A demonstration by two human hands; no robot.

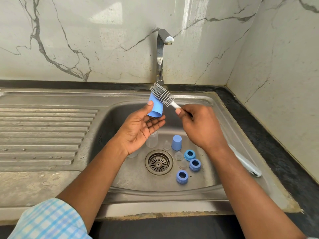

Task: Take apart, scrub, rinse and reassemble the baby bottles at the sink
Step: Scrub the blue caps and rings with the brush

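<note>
My left hand (138, 128) holds a blue bottle cap (156, 109) over the sink, thumb on its side, fingers under it. My right hand (198, 125) grips the white handle of a grey silicone bottle brush (162, 94), whose bristled head lies against the outside of the cap. Down in the sink basin (120, 169) stand another blue cap (176, 142), three blue collar rings (189, 154) (195, 164) (182, 176), clear teats (178, 156) and a clear bottle (152, 139), partly hidden by my left hand.
The tap (161, 54) rises behind the basin, with no water running. A ribbed draining board (43, 135) lies to the left. A second white brush handle (245, 161) rests on the sink's right rim. The drain strainer (158, 163) sits mid-basin.
</note>
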